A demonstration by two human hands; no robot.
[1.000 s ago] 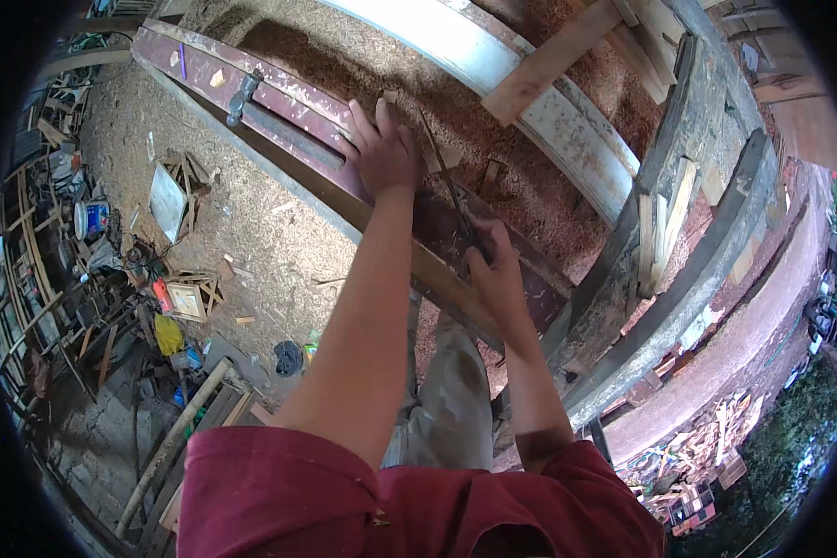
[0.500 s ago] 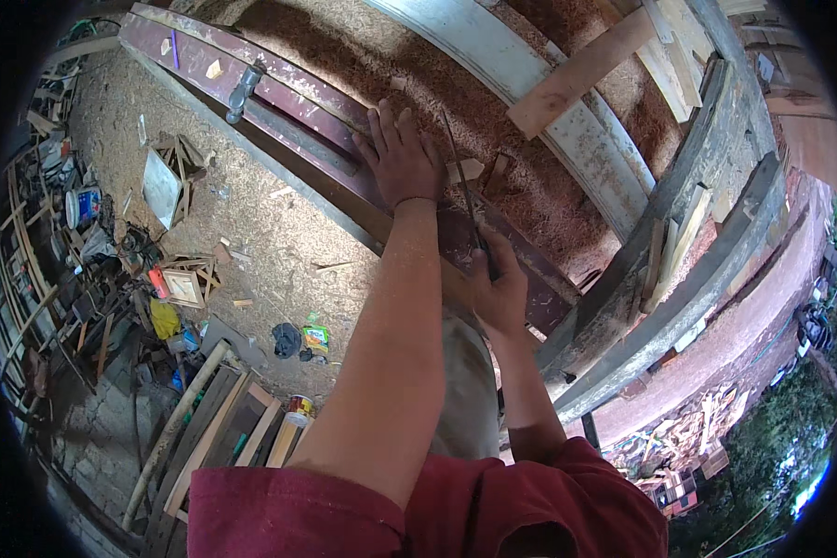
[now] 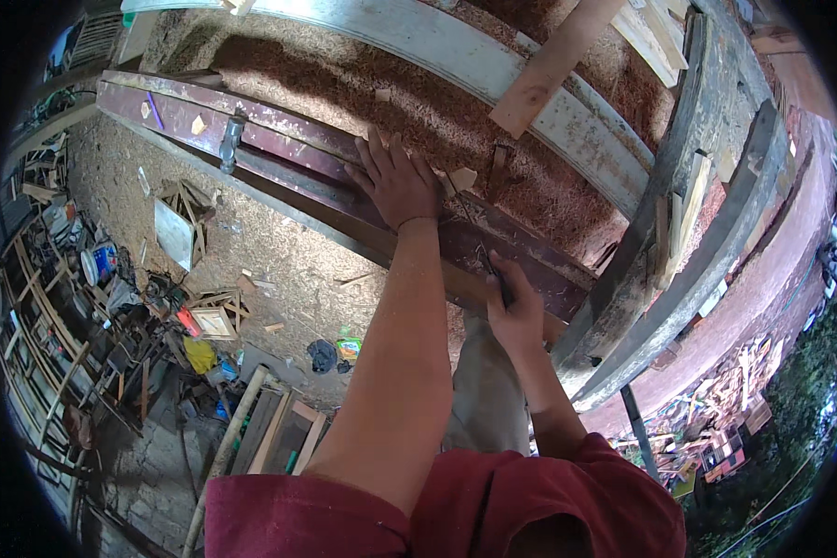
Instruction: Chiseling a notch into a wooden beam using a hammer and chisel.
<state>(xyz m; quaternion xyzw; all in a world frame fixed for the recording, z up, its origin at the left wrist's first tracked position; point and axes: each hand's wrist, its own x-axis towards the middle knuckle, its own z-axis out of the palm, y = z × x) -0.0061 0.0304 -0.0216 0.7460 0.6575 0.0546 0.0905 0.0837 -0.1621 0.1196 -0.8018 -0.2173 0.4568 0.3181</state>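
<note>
Before me lies a long maroon-painted wooden board (image 3: pixel 544 256) with a groove and worn, chipped paint. My left hand (image 3: pixel 400 184) rests on it with fingers spread, pressing down and gripping nothing. To its right and nearer me, my right hand (image 3: pixel 519 312) is closed around the black handle of a handsaw (image 3: pixel 502 281). The saw's thin blade is seen almost edge-on against the board, so its outline is hard to make out. Farther left on the board, a hammer (image 3: pixel 232 141) lies beside a purple pencil-like stick (image 3: pixel 154 110). A small wood offcut (image 3: pixel 461 179) is just past my left fingers.
A pale weathered plank (image 3: pixel 418 42) crosses the far side, with a brown board (image 3: pixel 553 70) over it. Heavy grey timbers (image 3: pixel 656 223) stand at the right. Sawdust covers the ground. Wood scraps, a small frame (image 3: pixel 175 231) and a yellow bag (image 3: pixel 199 355) lie at left.
My right hand has drawn back toward me with the handsaw, and less of the blade shows beyond it. My left hand stays on the board. The whole view has shifted slightly.
</note>
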